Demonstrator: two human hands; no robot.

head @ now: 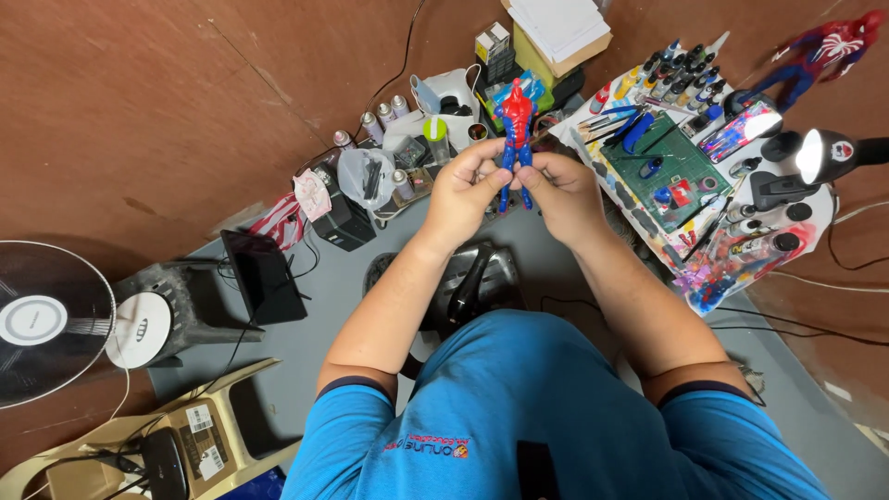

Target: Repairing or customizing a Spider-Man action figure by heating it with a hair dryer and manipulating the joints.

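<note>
A: What are the hands doing?

B: Both grasp a red and blue action figure, held upright in front of the chest. The left hand pinches its hip and leg from one side, and the right hand closes on the other leg.

A: What lies around it?

B: Past the right hand, a green cutting mat sits on a table crowded with paint bottles; a small lamp stands at its edge. A second figure lies farther right. Spray cans stand beyond the left hand, and a fan is well off to the left.
</note>
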